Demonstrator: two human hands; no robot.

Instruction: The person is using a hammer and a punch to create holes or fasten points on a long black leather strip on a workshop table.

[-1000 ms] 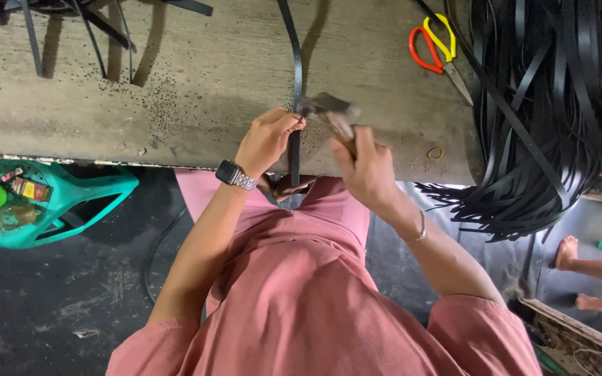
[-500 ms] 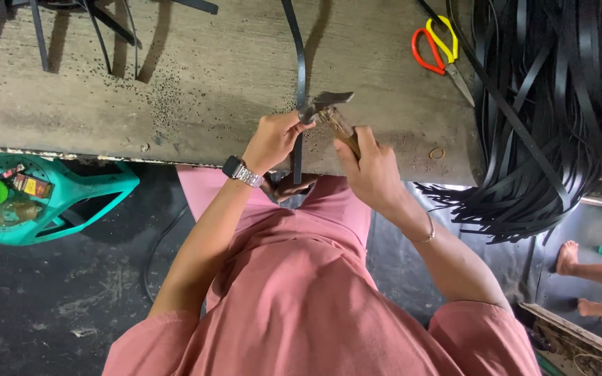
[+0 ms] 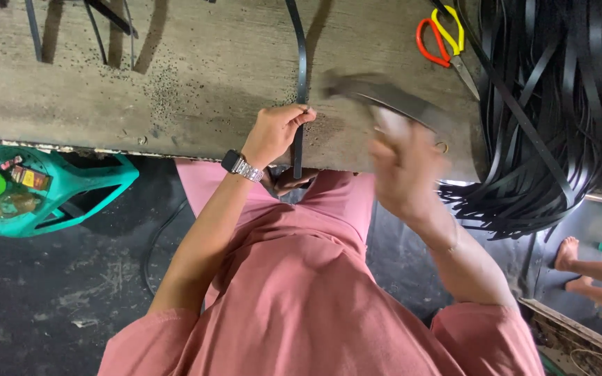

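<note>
A long black strap point(image 3: 301, 76) lies across the worn wooden workbench point(image 3: 196, 76) and hangs over its near edge. My left hand point(image 3: 276, 132), with a metal wristwatch, pinches the strap at the bench edge. My right hand point(image 3: 405, 163) is blurred with motion to the right of the strap and grips a hammer point(image 3: 384, 97), whose head is raised above the bench top.
Orange and yellow scissors point(image 3: 444, 38) lie at the back right. A large pile of black straps point(image 3: 559, 104) spills over the bench's right end. A teal plastic stool point(image 3: 43, 195) with small items stands at the left on the dark floor. Another person's bare feet point(image 3: 580, 268) show at right.
My right hand has swung the hammer up and to the right, away from the strap. My left hand keeps its hold on the strap at the bench edge.
</note>
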